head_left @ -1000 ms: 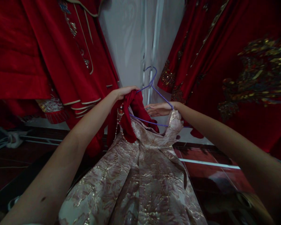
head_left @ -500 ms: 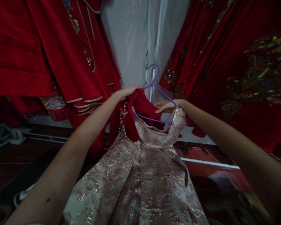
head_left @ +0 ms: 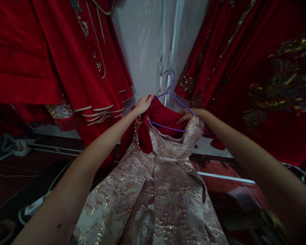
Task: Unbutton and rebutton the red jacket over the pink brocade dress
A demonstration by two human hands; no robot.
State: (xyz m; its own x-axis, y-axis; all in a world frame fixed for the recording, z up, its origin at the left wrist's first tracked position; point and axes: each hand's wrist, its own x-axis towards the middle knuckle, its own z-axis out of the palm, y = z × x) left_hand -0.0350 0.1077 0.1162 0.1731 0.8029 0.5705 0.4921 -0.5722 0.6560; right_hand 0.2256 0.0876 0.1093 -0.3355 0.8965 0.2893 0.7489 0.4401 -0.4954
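A pale brocade dress [head_left: 173, 183] with a metallic floral pattern hangs from a purple hanger [head_left: 178, 99] in the middle of the head view. A red cloth [head_left: 165, 114] with a beaded tassel drapes over the dress's left shoulder and behind its neckline. My left hand [head_left: 144, 104] is closed on the red cloth at the left end of the hanger. My right hand [head_left: 190, 115] reaches under the hanger's right arm, by the dress's right strap. Its fingertips meet the red cloth behind the hanger, and part of the hand is hidden by the strap.
Red garments with pale piping [head_left: 76, 68] hang at the left, and red embroidered garments [head_left: 267, 78] at the right. Between them stands a pale glossy panel [head_left: 140, 44] with metal strips. White rails [head_left: 226, 177] run low above a reddish tiled floor.
My left hand has shifted slightly right and its fingers now pinch the red cloth. My right hand's fingers have moved right and deeper behind the hanger, and the cloth spreads wider.
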